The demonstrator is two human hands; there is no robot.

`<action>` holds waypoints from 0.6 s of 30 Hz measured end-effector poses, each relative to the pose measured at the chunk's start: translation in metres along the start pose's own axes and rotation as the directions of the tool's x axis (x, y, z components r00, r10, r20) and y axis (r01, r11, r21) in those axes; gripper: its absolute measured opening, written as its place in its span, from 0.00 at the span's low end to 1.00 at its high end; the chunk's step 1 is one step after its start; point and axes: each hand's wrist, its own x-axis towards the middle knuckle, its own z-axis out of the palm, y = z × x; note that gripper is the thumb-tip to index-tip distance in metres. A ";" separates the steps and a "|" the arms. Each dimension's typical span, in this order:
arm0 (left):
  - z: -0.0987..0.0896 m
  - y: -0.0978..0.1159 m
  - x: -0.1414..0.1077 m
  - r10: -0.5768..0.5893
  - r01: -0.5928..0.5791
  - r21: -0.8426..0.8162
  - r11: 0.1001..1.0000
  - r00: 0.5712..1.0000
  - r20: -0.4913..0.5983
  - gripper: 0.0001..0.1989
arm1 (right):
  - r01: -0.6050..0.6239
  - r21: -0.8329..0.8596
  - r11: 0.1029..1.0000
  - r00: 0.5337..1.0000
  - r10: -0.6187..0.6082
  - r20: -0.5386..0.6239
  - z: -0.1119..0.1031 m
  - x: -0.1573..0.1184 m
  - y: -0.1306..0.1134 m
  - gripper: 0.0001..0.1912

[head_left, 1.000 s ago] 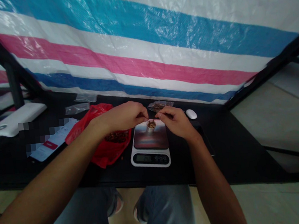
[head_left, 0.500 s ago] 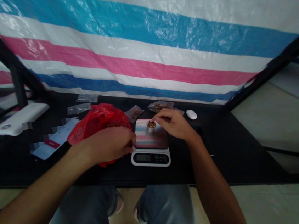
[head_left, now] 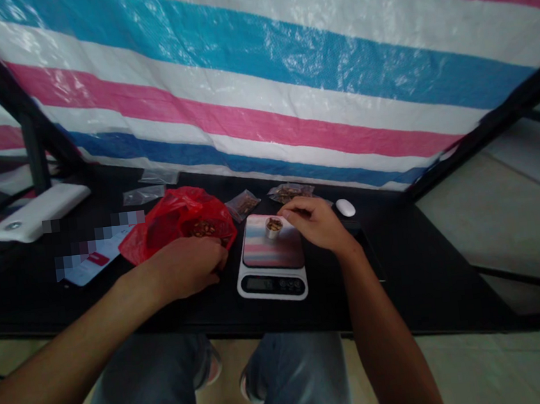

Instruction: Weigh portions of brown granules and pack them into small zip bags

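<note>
A white digital kitchen scale (head_left: 273, 285) with a striped, reflective plate lies on the black table. On its plate stands a small metal cup (head_left: 273, 228) filled with brown, nut-like pieces. My right hand (head_left: 314, 222) is over the plate's right edge, thumb and forefinger pressed together beside the cup rim; whatever they pinch is too small to make out. To the left, my left hand (head_left: 194, 262) is closed at the front rim of a red plastic bag (head_left: 156, 220), its fingertips mostly hidden. More brown pieces (head_left: 204, 228) show inside the bag.
Behind the scale lie small clear bags of brown pieces (head_left: 244, 203) (head_left: 292, 191) and a white mouse-shaped object (head_left: 345, 207). Flat clear bags (head_left: 144, 194), a phone (head_left: 97, 255) and a white power bank (head_left: 39, 212) are on the left. A striped tarp (head_left: 259, 100) hangs behind.
My left hand has drawn left, away from the scale's edge to the bag's front rim, and the bag's contents show more. My right hand has stayed by the cup.
</note>
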 end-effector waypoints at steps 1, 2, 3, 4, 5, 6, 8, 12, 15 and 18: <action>0.001 -0.001 0.000 -0.017 0.017 -0.003 1.000 1.000 0.010 0.05 | -0.003 -0.001 1.000 1.000 0.003 0.001 0.000 0.000 0.000 0.10; 0.001 -0.002 0.000 -0.024 0.024 -0.008 1.000 1.000 0.015 0.04 | -0.003 -0.001 1.000 1.000 0.003 0.000 -0.001 0.000 0.000 0.10; 0.001 -0.003 0.000 -0.013 0.013 -0.018 1.000 1.000 0.010 0.05 | -0.004 -0.002 1.000 1.000 0.004 -0.005 -0.001 0.000 -0.001 0.10; -0.001 -0.003 0.001 0.019 -0.020 -0.034 0.999 1.000 -0.011 0.05 | -0.004 -0.004 1.000 1.000 0.004 -0.011 -0.001 0.000 -0.001 0.10; -0.003 -0.002 0.002 0.065 -0.068 -0.052 0.996 0.997 -0.050 0.06 | -0.004 -0.004 1.000 1.000 0.004 -0.020 -0.001 0.000 -0.001 0.10; -0.008 0.000 0.004 0.118 -0.126 -0.068 0.990 0.988 -0.102 0.07 | -0.003 -0.003 1.000 1.000 0.003 -0.031 -0.001 0.000 0.000 0.10; -0.020 0.006 0.011 0.205 -0.230 -0.084 0.970 0.951 -0.232 0.08 | -0.004 -0.004 1.000 0.999 0.004 -0.052 0.000 0.000 0.001 0.10; -0.047 0.021 0.038 0.279 -0.329 -0.037 0.943 0.850 -0.446 0.11 | -0.010 -0.018 1.000 0.996 0.009 -0.089 0.000 0.000 0.004 0.11; -0.056 0.029 0.058 0.287 -0.339 -0.038 0.940 0.845 -0.451 0.12 | 0.000 -0.016 1.000 0.995 -0.002 -0.098 -0.001 0.001 0.005 0.12; -0.053 0.031 0.069 0.272 -0.319 -0.049 0.946 0.869 -0.413 0.13 | 0.005 -0.013 1.000 0.996 -0.006 -0.090 -0.002 0.001 0.004 0.12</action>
